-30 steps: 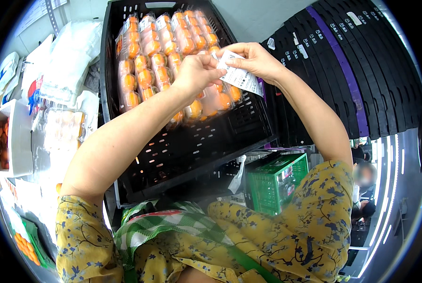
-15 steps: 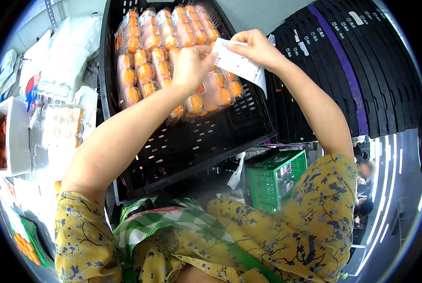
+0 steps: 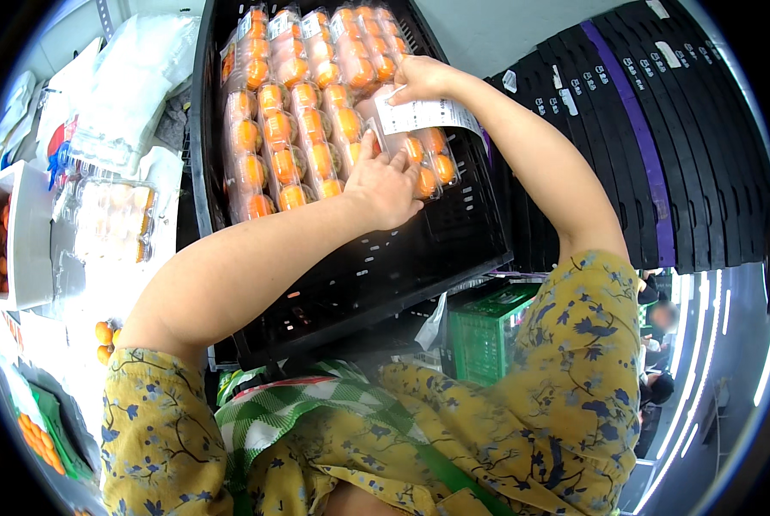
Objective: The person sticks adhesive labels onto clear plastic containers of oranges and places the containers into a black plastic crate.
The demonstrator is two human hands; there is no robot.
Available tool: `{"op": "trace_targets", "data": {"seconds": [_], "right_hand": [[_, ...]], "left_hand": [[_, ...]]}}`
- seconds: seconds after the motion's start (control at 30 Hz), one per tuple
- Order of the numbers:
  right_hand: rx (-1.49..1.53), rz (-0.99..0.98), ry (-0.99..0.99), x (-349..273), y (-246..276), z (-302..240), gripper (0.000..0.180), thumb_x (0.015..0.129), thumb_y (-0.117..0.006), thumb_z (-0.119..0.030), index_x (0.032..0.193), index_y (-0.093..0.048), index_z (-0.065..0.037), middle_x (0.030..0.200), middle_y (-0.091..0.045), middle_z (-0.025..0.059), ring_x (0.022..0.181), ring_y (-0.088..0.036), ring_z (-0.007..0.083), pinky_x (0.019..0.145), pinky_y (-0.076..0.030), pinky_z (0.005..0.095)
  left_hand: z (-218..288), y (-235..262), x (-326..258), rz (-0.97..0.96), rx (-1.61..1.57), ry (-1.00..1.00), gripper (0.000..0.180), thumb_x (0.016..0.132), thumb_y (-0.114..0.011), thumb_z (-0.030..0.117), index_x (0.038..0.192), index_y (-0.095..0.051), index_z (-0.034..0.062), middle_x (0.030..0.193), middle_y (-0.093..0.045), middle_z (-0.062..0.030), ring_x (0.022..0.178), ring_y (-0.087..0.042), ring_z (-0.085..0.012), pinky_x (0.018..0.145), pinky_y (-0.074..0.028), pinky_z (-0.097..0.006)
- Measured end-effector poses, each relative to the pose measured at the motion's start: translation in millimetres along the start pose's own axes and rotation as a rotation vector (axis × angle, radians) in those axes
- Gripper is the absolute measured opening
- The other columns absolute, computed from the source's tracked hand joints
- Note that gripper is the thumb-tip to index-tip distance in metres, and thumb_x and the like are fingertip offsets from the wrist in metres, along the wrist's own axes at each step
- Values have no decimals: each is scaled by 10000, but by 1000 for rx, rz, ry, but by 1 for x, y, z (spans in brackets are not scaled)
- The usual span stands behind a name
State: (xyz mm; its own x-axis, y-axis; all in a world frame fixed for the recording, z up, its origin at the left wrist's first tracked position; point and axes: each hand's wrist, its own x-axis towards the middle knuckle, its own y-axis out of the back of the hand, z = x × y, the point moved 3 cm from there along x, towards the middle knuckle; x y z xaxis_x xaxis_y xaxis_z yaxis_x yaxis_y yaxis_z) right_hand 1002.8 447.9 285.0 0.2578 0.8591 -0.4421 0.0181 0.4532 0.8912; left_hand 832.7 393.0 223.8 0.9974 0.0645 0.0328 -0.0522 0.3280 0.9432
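A black slotted crate (image 3: 359,258) holds rows of clear plastic packs of round orange fruit (image 3: 277,129). My right hand (image 3: 423,79) pinches a strip of white printed labels (image 3: 432,116) over the crate's right side, its fingers closed on one end. The strip curves away beyond the crate's edge. My left hand (image 3: 385,185) lies with fingers spread on the nearest packs, just below the strip, and appears to hold nothing. White labels show on several packs in the far row.
Stacked black crates (image 3: 634,146) with one purple band stand at the right. Below them sits a green crate (image 3: 484,340). To the left are clear plastic bags (image 3: 144,64), empty clear packs (image 3: 114,215) and a white box (image 3: 32,241) of reddish-orange fruit.
My left hand has left the label strip and come down, fingers spread, onto the nearest packs. My right hand has moved left with the strip, which now lies lower over the packs.
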Motion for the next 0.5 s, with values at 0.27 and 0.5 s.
{"op": "trace_targets", "data": {"seconds": [0.27, 0.5], "right_hand": [[-91, -79, -95, 30, -5, -13, 356, 692, -711, -297, 842, -652, 21, 817, -646, 166, 753, -639, 254, 666, -497, 362], [-207, -134, -196, 38, -5, -24, 374, 707, -719, -291, 948, -660, -12, 923, -661, 133, 858, -643, 250, 724, -510, 354]], "left_hand": [[0, 4, -1, -31, -50, 18, 618, 847, -469, 453, 1323, -402, 65, 1325, -420, -134, 1194, -452, -254, 1088, -33, -537], [0, 5, 2, 9, -58, 4, 598, 847, -470, 438, 1301, -419, 52, 1274, -460, -141, 1181, -461, -255, 1079, -54, -556]]}}
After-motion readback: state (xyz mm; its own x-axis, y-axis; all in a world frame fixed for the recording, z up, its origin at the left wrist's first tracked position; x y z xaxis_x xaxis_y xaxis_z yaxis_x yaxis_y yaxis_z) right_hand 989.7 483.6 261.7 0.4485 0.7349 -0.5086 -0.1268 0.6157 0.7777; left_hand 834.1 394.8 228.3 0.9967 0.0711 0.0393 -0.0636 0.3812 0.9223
